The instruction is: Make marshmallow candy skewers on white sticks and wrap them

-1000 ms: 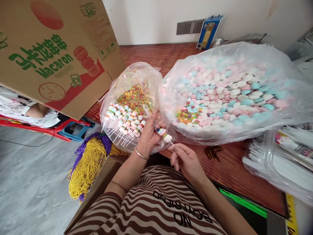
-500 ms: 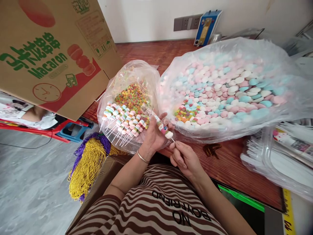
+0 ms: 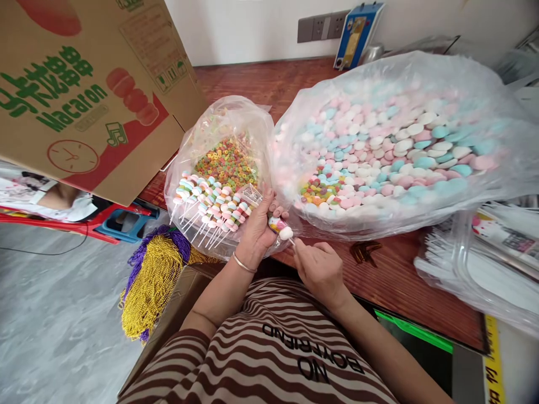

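The left hand [image 3: 257, 227] is curling around a short white plastic stick threaded with pastel candy pieces [image 3: 280, 228], its grip pinching the candy end between thumb and fingertips. The right hand [image 3: 318, 269] is sitting just beside it, toward the striped shirt [image 3: 269, 348], its grip pinching the bare lower end of the same stick between thumb and forefinger. The candy stick is hanging in the air at the near edge of the reddish-brown wooden counter [image 3: 391, 286], just in front of the small clear plastic bag [image 3: 219, 140].

That small bag is lying open on the counter and is holding tiny multicoloured ring candies [image 3: 227, 160] at the back and a row of finished candy sticks [image 3: 210, 205] at the front, their white ends fanning out toward the person. Touching the small bag on its right side, a large clear plastic bag of pink, blue and white round candies [image 3: 400, 140] is spreading over much of the counter, with a little heap of coloured rings [image 3: 318, 191] resting inside near its front edge.

To the left of the small bag, a brown cardboard box printed with "Macaron" in green [image 3: 84, 95] is leaning over. Below the small bag, off the counter's edge, a bundle of gold and purple bead strings [image 3: 149, 280] is hanging. To the far right of the large bag, clear packets of white sticks [image 3: 475, 275] are lying stacked on the counter.
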Demonstrator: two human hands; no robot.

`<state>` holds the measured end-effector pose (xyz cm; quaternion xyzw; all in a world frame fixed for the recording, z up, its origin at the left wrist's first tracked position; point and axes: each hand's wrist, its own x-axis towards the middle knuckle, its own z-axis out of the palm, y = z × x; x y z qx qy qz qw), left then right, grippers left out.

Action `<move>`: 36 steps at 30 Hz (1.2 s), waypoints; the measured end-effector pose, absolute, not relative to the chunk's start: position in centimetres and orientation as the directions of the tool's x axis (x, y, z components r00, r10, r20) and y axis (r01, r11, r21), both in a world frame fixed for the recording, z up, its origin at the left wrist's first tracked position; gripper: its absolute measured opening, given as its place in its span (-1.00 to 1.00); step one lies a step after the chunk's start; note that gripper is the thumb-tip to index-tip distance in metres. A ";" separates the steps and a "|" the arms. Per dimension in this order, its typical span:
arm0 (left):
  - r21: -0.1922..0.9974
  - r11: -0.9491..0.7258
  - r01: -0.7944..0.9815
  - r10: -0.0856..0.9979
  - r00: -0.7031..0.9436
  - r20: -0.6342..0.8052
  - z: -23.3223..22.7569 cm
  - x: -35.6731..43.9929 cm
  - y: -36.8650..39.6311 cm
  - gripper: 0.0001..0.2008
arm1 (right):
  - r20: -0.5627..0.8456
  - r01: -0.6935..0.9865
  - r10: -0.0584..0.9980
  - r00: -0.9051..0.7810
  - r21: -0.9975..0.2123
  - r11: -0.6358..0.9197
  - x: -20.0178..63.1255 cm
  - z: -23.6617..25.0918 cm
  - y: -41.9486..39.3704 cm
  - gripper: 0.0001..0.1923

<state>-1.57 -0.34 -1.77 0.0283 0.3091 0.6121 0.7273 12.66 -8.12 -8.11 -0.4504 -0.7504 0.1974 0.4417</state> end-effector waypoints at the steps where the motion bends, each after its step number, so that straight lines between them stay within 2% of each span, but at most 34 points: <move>1: 0.430 0.260 -0.865 0.900 0.055 -0.432 -1.9 -1.2 -0.4 -0.77 | 0.539 0.565 0.811 -0.227 -0.606 0.560 12.7 -8.2 -8.0 -0.79; 2: 0.435 0.273 -0.858 0.893 0.058 -0.446 -2.0 -0.9 -0.6 -0.76 | 0.549 0.584 0.802 -0.234 -0.581 0.568 12.6 -8.1 -7.8 -0.79; 3: 0.433 0.288 -0.854 0.888 0.069 -0.454 -2.1 -0.7 -0.7 -0.77 | 0.518 0.559 0.827 -0.218 -0.629 0.541 12.5 -8.0 -7.7 -0.77; 4: 0.426 0.299 -0.854 0.888 0.085 -0.453 -2.2 -0.4 -0.8 -0.77 | 0.442 0.479 0.877 -0.187 -0.739 0.474 12.3 -7.8 -7.6 -0.74; 6: 0.398 0.307 -0.865 0.896 0.121 -0.428 -2.5 -0.3 -1.0 -0.76 | 0.164 0.134 0.973 -0.162 -0.973 0.186 11.8 -7.3 -7.5 -0.67; 7: 0.387 0.301 -0.872 0.901 0.128 -0.414 -2.5 -0.3 -1.0 -0.75 | 0.009 -0.086 0.979 -0.202 -0.996 -0.008 11.6 -7.0 -7.5 -0.66; 9: 0.386 0.279 -0.879 0.909 0.111 -0.402 -2.6 -0.6 -0.9 -0.74 | -0.196 -0.420 0.920 -0.339 -0.844 -0.334 11.3 -6.6 -7.4 -0.65; 10: 0.395 0.265 -0.880 0.911 0.093 -0.403 -2.7 -0.8 -0.9 -0.75 | -0.239 -0.509 0.885 -0.399 -0.745 -0.431 11.1 -6.5 -7.4 -0.64; 11: 0.403 0.251 -0.880 0.913 0.076 -0.402 -2.7 -1.0 -0.8 -0.76 | -0.265 -0.554 0.857 -0.442 -0.671 -0.493 11.0 -6.4 -7.3 -0.64; 13: 0.405 0.239 -0.883 0.918 0.070 -0.390 -2.6 -1.2 -0.7 -0.79 | -0.286 -0.573 0.829 -0.481 -0.613 -0.544 10.9 -6.5 -7.4 -0.65; 14: 0.399 0.244 -0.884 0.918 0.077 -0.389 -2.6 -1.2 -0.7 -0.79 | -0.284 -0.564 0.833 -0.474 -0.628 -0.535 10.9 -6.7 -7.4 -0.66; 16: 0.392 0.258 -0.883 0.908 0.083 -0.410 -2.4 -1.1 -0.6 -0.78 | -0.241 -0.491 0.883 -0.404 -0.757 -0.431 10.9 -7.0 -7.6 -0.68; 17: 0.391 0.261 -0.883 0.901 0.077 -0.426 -2.3 -1.0 -0.6 -0.77 | -0.190 -0.397 0.918 -0.347 -0.857 -0.328 11.0 -7.2 -7.6 -0.69; 19: 0.389 0.260 -0.884 0.891 0.065 -0.449 -2.0 -0.9 -0.5 -0.76 | 0.010 -0.076 0.970 -0.244 -0.997 -0.009 11.4 -7.5 -7.7 -0.70; 20: 0.385 0.260 -0.885 0.890 0.065 -0.452 -1.9 -0.9 -0.4 -0.75 | 0.150 0.119 0.963 -0.226 -0.977 0.180 11.6 -7.6 -7.6 -0.71; 21: 0.379 0.261 -0.888 0.890 0.070 -0.450 -1.7 -0.9 -0.4 -0.75 | 0.289 0.298 0.928 -0.236 -0.887 0.353 11.8 -7.7 -7.6 -0.72; 22: 0.374 0.263 -0.889 0.890 0.074 -0.449 -1.6 -0.9 -0.3 -0.75 | 0.410 0.442 0.872 -0.266 -0.753 0.488 12.0 -7.8 -7.5 -0.73; 24: 0.379 0.265 -0.887 0.889 0.073 -0.452 -1.3 -1.0 -0.1 -0.75 | 0.556 0.616 0.757 -0.343 -0.475 0.628 12.3 -8.0 -7.4 -0.74; 26: 0.399 0.263 -0.879 0.888 0.058 -0.457 -1.2 -1.3 0.0 -0.77 | 0.601 0.692 0.695 -0.396 -0.302 0.656 12.6 -8.2 -7.4 -0.77; 28: 0.420 0.264 -0.868 0.887 0.047 -0.460 -1.2 -1.5 0.2 -0.78 | 0.603 0.722 0.684 -0.411 -0.242 0.648 12.8 -8.3 -7.3 -0.78; 33: 0.438 0.273 -0.857 0.907 0.078 -0.413 -1.9 -1.4 0.1 -0.77 | 0.642 0.766 0.682 -0.351 -0.223 0.603 12.8 -8.6 -7.4 -0.80; 35: 0.460 0.284 -0.841 0.902 0.072 -0.425 -2.2 -1.0 -0.1 -0.77 | 0.639 0.761 0.703 -0.312 -0.275 0.588 12.7 -8.5 -7.4 -0.80; 36: 0.470 0.287 -0.835 0.898 0.063 -0.437 -2.3 -0.8 -0.2 -0.77 | 0.622 0.745 0.733 -0.276 -0.343 0.571 12.6 -8.4 -7.4 -0.79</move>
